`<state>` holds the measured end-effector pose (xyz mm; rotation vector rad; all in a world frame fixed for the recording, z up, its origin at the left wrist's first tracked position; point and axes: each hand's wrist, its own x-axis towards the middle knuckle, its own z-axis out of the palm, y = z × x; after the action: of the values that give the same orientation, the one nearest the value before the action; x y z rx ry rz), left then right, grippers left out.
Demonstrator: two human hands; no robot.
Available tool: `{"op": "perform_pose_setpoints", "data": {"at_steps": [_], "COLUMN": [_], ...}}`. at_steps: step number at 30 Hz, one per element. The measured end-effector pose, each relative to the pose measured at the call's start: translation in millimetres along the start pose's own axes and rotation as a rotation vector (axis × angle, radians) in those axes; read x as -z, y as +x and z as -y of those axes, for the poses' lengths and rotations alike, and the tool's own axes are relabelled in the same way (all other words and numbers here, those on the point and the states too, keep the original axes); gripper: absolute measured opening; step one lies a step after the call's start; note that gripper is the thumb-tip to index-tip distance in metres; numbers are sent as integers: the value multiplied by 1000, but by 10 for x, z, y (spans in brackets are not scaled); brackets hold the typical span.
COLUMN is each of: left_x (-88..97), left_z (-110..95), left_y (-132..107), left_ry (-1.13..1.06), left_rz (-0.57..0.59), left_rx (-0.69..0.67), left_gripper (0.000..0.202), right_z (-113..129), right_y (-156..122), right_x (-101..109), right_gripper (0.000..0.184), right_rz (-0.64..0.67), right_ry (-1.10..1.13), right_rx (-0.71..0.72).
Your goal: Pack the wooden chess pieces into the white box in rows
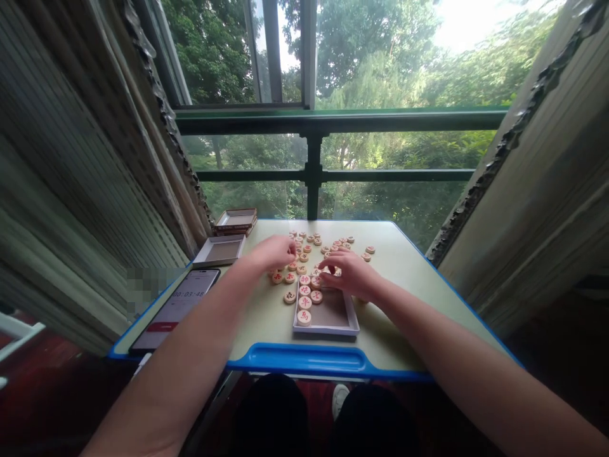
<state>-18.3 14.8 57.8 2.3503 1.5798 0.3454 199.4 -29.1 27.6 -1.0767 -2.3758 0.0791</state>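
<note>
While your hands work over the scattered pieces (328, 244), the small tray (349, 317) just below the middle of the frame already holds a column of round wooden discs along its left side, with a few more across its top edge. Your right hand (349, 273) lies palm down over the tray's upper right corner, fingers spread and loose on the discs there; whether any are pinched under it cannot be told. Your left hand (276, 252) rests on the loose pile just upper left of the tray, fingers curled over a few discs, not visibly closed on one.

By the look of it, you are partway through packing discs into the tray, with most of its floor bare. The next move seems to call for sliding or lifting one disc at a time into line beside the filled column, face up.

Further out, an empty box half (221, 251) and a stacked box (235, 220) sit left of centre, a phone (178, 308) showing a timer lies at lower left, and the table (419, 298) has a blue rim.
</note>
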Motion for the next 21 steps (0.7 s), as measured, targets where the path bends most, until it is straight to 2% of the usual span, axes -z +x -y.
{"op": "perform_pose_setpoints", "data": {"at_steps": [2,4,8,14,17,21], "left_x": [103,149,24,-199,-209,-178], "left_z": [23,54,110,193,204,143], "left_y": [-105,-192,-288,-400,-453,-485], "left_ry": [38,38,42,-20,-95,-246], "left_rz": [179,211,81,2,-29,-159], "left_rx": [-69,-110,-141,-205,-203,-204], "left_gripper": [14,23,38,32,30,31], "right_z": [-33,-57,-18,287,378,312], "right_y": [3,4,24,133,113,-69], "right_x": [10,30,124,364,363,223], "right_gripper": [9,10,11,19,18,14], "right_rz": [-57,-96,-75,70,11,-149], "right_ry": [-3,-1,85,194,121,113], "right_rx": [-8,-3,-54,-221,-186,-81]}}
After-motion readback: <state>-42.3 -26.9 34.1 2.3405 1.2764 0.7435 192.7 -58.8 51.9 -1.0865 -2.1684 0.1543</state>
